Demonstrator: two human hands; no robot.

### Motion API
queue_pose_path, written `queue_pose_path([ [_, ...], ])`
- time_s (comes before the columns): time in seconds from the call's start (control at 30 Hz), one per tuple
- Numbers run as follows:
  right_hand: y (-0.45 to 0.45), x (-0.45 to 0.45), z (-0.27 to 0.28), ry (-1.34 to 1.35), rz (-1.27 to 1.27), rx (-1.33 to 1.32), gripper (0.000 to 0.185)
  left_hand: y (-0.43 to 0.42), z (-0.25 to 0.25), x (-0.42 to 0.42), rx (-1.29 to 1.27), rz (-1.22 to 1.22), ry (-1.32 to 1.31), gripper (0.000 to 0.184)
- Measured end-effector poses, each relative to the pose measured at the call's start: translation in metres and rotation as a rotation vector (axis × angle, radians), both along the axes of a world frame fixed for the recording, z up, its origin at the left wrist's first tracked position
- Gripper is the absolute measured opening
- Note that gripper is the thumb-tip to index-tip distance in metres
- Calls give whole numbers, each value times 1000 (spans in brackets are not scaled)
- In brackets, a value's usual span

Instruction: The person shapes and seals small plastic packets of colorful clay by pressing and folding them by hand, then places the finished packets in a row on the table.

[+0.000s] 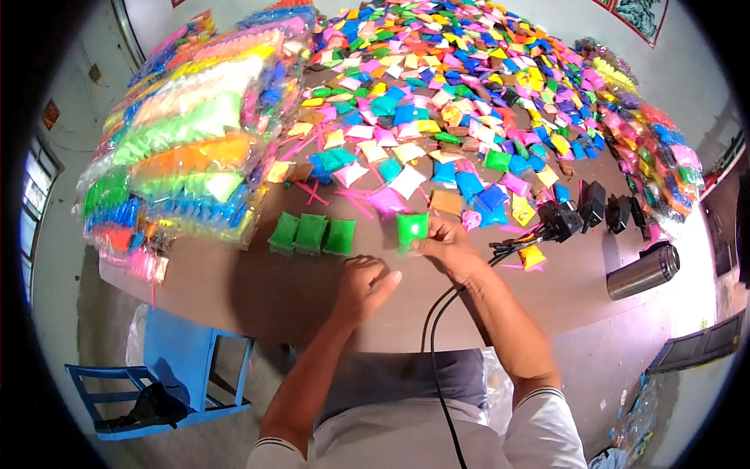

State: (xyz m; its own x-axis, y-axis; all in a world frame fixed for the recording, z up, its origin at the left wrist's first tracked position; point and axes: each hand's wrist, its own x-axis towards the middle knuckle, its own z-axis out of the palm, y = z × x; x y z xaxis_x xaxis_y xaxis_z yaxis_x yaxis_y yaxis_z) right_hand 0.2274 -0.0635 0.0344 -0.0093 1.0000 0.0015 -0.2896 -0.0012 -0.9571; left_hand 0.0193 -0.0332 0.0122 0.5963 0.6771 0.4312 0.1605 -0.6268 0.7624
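Note:
My right hand (451,248) pinches a small bright green packet (411,228) by its right edge, holding it over the brown table (312,289). To its left, three more green packets lie side by side in a row: a left one (283,232), a middle one (311,233) and a right one (339,237). My left hand (364,286) is just below and right of that row, fingers curled under and thumb stuck out to the right. Nothing shows in it, though the undersides of its fingers are hidden. A pink packet (386,202) lies behind the held one.
Many loose coloured packets (437,94) cover the table's far part. Clear bags of packed packets are stacked at left (187,148) and right (652,141). Black adapters (592,205) and a steel flask (644,272) lie at right. A black cable (439,367) crosses the table's front edge.

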Motion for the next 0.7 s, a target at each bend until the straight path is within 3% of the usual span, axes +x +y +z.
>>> queue_pose_path([
  [0.13, -5, -12, -19, -110, 107, 74, 17, -3, -1, 1, -171, 49, -170, 34],
  [0.2, -9, -17, -17, -93, 136, 83, 17, 4, -8, -4, -138, 8, -7, 36],
  [0.4, -12, -13, -5, -38, 195, -58, 20, 1, -13, 2, -18, 39, -53, 34],
  [0.5, -10, -13, -6, -174, 244, -135, 23, 3, -18, 1, 30, -3, -44, 35],
  [0.7, -9, -23, -21, -84, 171, 32, 18, 1, -10, 1, 22, 13, -34, 33],
])
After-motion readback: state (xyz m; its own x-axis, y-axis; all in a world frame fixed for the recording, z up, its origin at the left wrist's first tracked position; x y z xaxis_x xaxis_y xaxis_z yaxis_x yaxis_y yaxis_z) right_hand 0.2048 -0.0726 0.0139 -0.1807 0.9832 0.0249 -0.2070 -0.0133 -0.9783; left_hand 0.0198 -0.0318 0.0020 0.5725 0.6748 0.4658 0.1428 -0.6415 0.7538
